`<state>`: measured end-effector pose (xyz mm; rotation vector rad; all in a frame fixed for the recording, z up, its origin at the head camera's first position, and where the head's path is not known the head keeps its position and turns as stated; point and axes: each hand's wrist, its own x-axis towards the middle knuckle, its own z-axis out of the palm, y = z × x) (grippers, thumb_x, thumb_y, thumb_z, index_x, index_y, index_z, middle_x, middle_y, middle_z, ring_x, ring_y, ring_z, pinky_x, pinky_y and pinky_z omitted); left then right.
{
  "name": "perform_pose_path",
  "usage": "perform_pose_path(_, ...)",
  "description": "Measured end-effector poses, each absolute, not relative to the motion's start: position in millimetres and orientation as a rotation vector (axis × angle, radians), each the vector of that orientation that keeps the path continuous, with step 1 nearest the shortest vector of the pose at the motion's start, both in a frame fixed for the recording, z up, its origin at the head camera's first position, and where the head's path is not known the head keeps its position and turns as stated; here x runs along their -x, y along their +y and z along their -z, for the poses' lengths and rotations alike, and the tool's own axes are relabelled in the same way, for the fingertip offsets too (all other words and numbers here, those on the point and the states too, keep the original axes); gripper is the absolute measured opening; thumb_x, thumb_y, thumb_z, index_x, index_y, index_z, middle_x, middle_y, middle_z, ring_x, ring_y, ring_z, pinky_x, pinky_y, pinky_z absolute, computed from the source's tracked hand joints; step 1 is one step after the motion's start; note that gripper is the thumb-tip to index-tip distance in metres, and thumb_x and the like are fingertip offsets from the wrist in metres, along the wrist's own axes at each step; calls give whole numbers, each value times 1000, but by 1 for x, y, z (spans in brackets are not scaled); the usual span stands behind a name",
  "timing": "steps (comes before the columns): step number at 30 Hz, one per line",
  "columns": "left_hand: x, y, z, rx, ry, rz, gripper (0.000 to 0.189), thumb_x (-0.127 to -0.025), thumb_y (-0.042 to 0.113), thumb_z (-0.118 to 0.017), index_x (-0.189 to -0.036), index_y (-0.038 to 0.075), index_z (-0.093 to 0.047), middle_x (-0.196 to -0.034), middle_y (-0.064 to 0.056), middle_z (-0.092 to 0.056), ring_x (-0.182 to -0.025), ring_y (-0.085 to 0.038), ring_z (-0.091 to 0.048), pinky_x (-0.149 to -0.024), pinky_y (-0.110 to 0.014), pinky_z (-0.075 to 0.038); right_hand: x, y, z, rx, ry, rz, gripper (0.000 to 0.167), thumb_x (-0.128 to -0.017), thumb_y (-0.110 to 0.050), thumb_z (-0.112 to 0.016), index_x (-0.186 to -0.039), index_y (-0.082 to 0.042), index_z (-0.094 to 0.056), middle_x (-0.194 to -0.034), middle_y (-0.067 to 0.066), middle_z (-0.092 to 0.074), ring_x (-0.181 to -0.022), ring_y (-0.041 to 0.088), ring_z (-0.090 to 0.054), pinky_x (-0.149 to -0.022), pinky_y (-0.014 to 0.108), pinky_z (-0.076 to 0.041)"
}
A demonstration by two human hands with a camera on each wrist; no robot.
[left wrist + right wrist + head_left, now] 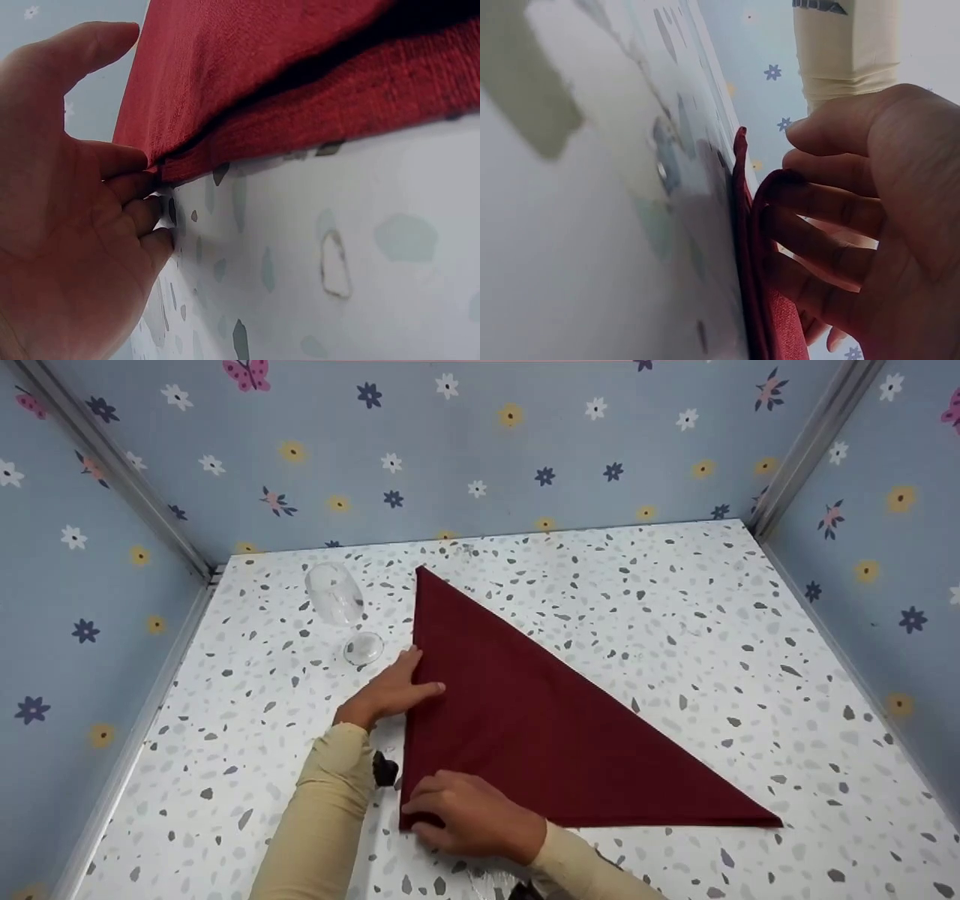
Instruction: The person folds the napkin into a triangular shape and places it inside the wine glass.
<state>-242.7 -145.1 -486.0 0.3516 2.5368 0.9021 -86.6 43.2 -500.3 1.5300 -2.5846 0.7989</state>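
Observation:
A dark red cloth (525, 720), folded into a triangle, lies flat on the speckled table. My left hand (386, 690) is at its left edge, with the thumb over the cloth. In the left wrist view the fingertips (156, 217) of that hand touch the edge beside the table top, fingers extended. At the near left corner is my right hand (476, 814). From the right wrist its fingers (832, 247) reach against the cloth's edge (759, 247), where the upper layer is raised and bends over at the fingertips. The thumb stands apart from the cloth.
A clear stemmed glass (334, 594) lies on its side beyond my left hand, its round foot (364, 648) close to the fingers. Light blue flowered panels (495, 450) enclose the table (675, 607) at the back and both sides.

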Motion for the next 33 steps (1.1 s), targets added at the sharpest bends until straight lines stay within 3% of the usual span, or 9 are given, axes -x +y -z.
perform_pose_path(8, 241, -145, 486, -364, 2536, -949, 91, -95, 42, -61, -160, 1, -11, -167, -15, -4, -152, -28, -4, -121, -44, -12, 84, 41, 503, -1543, -2570, -777, 21, -95, -23, -67, -113, -18, -77, -105, -9, -67, -92, 5, -57, -81, 15, -46)
perform_pose_path(22, 242, -144, 486, -362, 2537, -939, 90, -95, 41, -61, -160, 1, -12, -167, -14, -4, -152, -29, -4, -121, -44, -12, 84, 40, 504, -1581, -2517, -751, 23, -93, -22, -67, -113, -16, -77, -105, -6, -68, -93, 6, -59, -80, 17, -46)
perform_pose_path(28, 242, -146, 487, -365, 2533, -931, 88, -96, 39, -60, -159, 0, -13, -167, -17, -4, -152, -31, -5, -121, -46, -12, 83, 40, 502, -1569, -2561, -689, 27, -92, -26, -68, -117, -19, -75, -109, -8, -68, -93, 8, -57, -73, 18, -41)
perform_pose_path(33, 242, -145, 486, -374, 2532, -928, 86, -97, 39, -60, -159, -1, -15, -166, -17, -4, -152, -32, -4, -121, -47, -11, 81, 42, 503, -1570, -2625, -630, 31, -93, -29, -67, -122, -23, -73, -113, -11, -67, -97, 8, -55, -75, 20, -39)
